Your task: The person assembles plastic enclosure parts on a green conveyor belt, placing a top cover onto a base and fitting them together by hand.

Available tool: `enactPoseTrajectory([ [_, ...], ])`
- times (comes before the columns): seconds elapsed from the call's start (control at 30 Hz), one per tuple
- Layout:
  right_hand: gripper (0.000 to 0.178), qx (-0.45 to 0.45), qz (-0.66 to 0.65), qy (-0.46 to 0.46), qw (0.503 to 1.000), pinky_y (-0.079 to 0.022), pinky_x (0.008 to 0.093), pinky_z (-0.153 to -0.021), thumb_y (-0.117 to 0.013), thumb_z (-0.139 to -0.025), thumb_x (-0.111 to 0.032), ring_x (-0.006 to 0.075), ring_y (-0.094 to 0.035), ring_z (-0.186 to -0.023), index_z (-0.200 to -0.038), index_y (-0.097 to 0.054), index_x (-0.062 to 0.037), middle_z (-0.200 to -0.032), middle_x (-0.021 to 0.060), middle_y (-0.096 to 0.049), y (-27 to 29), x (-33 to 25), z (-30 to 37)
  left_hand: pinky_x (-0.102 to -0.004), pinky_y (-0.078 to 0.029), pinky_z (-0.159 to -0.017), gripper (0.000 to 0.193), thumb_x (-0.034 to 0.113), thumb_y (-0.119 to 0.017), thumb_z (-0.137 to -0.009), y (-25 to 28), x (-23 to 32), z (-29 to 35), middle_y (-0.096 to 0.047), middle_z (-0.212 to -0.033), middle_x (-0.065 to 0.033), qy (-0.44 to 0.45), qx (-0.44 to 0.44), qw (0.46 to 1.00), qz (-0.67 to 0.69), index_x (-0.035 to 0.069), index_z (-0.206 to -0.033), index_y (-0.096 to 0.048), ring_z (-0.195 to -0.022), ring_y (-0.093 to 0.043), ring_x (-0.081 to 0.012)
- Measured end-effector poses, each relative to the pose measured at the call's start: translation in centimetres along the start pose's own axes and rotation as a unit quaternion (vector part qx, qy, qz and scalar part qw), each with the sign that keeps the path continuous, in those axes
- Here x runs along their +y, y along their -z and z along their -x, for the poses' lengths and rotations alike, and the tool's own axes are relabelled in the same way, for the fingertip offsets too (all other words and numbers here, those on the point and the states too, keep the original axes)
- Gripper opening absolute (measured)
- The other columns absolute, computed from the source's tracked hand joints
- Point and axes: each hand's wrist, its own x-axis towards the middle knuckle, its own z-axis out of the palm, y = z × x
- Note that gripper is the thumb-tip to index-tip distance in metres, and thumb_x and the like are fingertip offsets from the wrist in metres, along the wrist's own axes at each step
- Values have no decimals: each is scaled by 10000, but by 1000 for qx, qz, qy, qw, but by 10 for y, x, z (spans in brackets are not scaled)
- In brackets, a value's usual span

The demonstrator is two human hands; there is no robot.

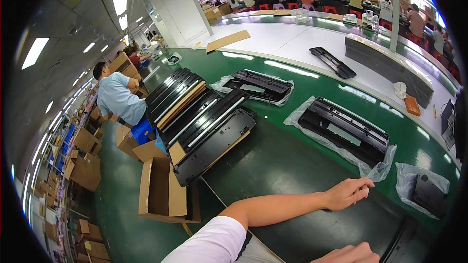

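My left hand (345, 195) reaches out over the edge of the dark work surface, its fingers loosely curled with nothing visible in them. Its fingertips are beside the clear plastic bag (380, 169) under a long black plastic housing (343, 129); whether they touch it I cannot tell. At the lower edge, my right hand (347, 254) is cut off by the picture, so its fingertips are hidden. To its right lies part of a black panel (405, 243). Farther right, a smaller black part (429, 196) sits on a plastic sheet.
Black panels (214, 143) with cardboard between them are stacked at left, beside an open carton (163, 190). Another bagged housing (261, 86) lies on the green belt. Beyond are a black frame (333, 62) and a wrapped grey block (387, 65). A person in light blue (119, 95) stands at left.
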Motion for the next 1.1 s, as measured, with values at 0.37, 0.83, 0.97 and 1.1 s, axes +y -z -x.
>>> enactPoseTrajectory([
  [0.37,120,72,41,49,995,-631,386,-714,-765,-781,23,333,-771,-729,-848,-721,113,-800,204,-749,-19,8,-12,-323,-502,-657,319,223,-479,-1103,14,4,8,-597,-879,-54,4,1,1000,-4,-17,-1306,-528,-687,-586,-148],
  [0.83,211,143,47,40,988,-604,391,-656,-765,-886,-179,292,-747,-693,-922,-763,28,-765,158,-744,-38,54,23,-319,-510,-650,321,228,-479,-1106,31,7,16,-609,-875,-56,-3,-1,1000,-5,-19,-1304,-531,-684,-591,-145],
  [0.97,189,127,50,74,988,-609,387,-652,-769,-884,-144,301,-753,-701,-927,-750,39,-777,172,-744,-30,41,-10,-316,-514,-651,323,231,-478,-1107,36,7,20,-613,-875,-55,-1,1,1000,-5,-21,-1301,-532,-686,-592,-143],
  [1.1,150,75,78,98,989,-632,378,-655,-790,-840,9,335,-774,-718,-910,-690,96,-805,224,-743,-27,29,-34,-315,-517,-652,323,233,-475,-1108,39,8,20,-618,-879,-55,-2,-3,1000,-2,-20,-1301,-532,-686,-592,-144],
])
